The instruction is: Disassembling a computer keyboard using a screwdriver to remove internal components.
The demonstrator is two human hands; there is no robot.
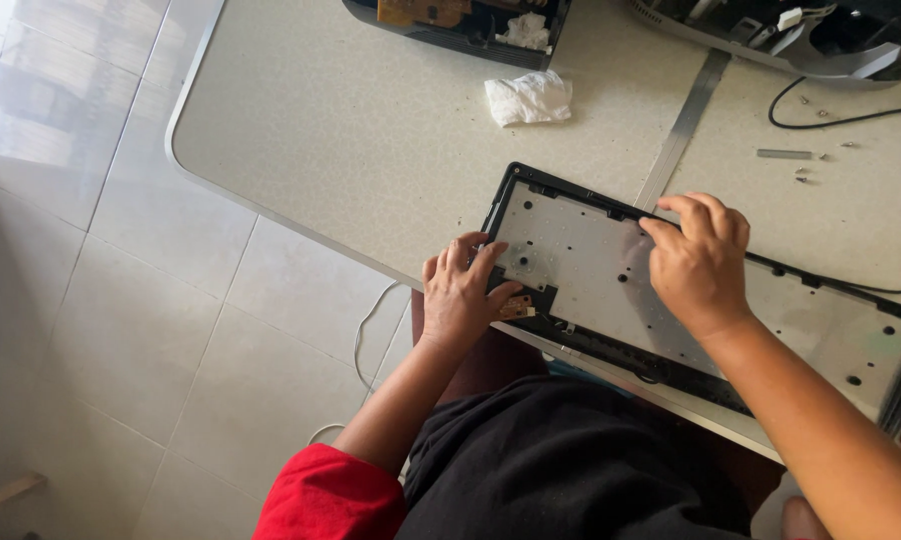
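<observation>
Left hand [463, 292] pinches the keyboard tray [611, 270] corner, right hand [703, 262] presses curled fingertips on its far edge; crumpled tissue [529, 98] at eleven o'clock, loose screws [806, 172] at one o'clock.

Your left hand [463, 295] and right hand [701, 262] are bare, with no rings, watch or gloves. You wear a bright red short sleeve [333, 495] on your left arm, and black fabric [571, 460] covers your lap, creased in soft folds.
</observation>
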